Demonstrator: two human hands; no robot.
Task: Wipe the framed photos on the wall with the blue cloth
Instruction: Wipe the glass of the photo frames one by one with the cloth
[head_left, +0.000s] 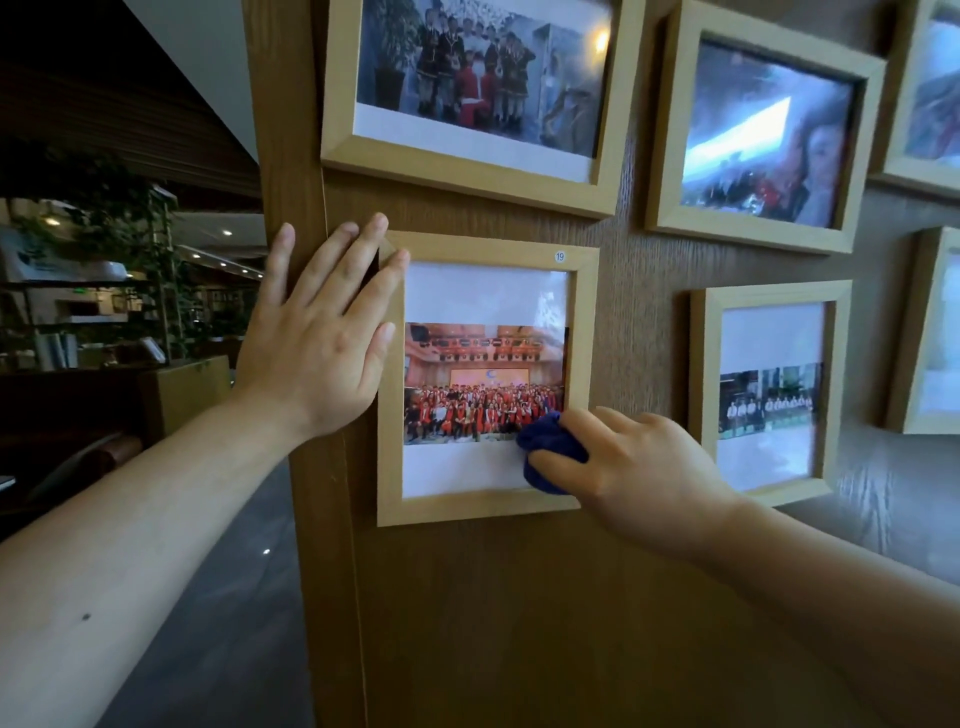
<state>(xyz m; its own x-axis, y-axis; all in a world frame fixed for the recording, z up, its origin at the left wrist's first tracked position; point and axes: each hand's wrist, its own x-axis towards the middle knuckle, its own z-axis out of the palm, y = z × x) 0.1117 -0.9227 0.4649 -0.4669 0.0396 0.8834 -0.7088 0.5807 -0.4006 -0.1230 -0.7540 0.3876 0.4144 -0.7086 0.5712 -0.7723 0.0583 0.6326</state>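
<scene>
A light wooden frame (483, 506) with a group photo in red hangs on the brown wood wall at the centre. My right hand (628, 467) presses a bunched dark blue cloth (548, 452) against the glass at the frame's lower right corner. My left hand (322, 332) lies flat with fingers spread on the wall, its fingertips overlapping the frame's upper left edge. A small round sticker marked 19 (559, 256) sits on the frame's top bar.
Several more wooden frames hang around it: one above (467, 171), one at upper right (753, 234), one at right (769, 493), others cut off at the right edge. The wall panel ends at the left (291, 364); beyond it are a dim room, plants and shelves.
</scene>
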